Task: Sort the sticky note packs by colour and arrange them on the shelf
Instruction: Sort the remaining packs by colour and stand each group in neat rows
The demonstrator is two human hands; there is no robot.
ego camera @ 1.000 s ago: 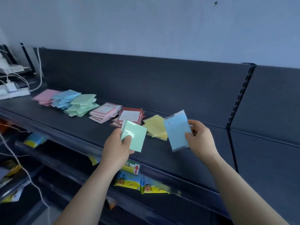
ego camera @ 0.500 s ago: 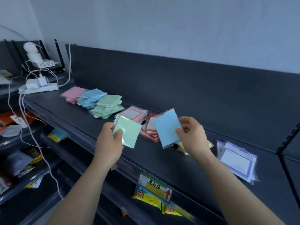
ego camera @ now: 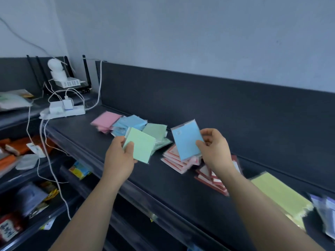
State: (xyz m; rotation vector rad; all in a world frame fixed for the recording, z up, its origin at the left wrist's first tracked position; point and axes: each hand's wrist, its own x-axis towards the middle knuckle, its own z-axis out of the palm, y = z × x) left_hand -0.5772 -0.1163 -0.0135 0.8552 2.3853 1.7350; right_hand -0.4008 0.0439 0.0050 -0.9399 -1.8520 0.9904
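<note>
My left hand (ego camera: 118,158) pinches a light green sticky note pack (ego camera: 140,144) above the dark shelf (ego camera: 163,189). A blue pack (ego camera: 186,140) is held up by my right hand (ego camera: 215,151), thumb on its front. Behind the green pack lie sorted piles: pink (ego camera: 107,119), blue (ego camera: 131,123) and green (ego camera: 156,131). Under my right hand sit a pink-edged white-label pile (ego camera: 173,160) and a red-edged pile (ego camera: 212,180). A yellow-green pile (ego camera: 279,194) and a purple-white pile (ego camera: 324,211) lie at the right.
A white power strip (ego camera: 62,111) with plugged chargers and trailing cables sits at the shelf's left end, a router (ego camera: 68,82) behind it. Lower shelves hold snack packets (ego camera: 79,169) and other goods. The shelf's dark back panel (ego camera: 217,109) rises behind the piles.
The view has swung left, so the sorted piles now sit closer behind my hands. Both hands have moved left with their packs; the green pack now overlaps the green pile.
</note>
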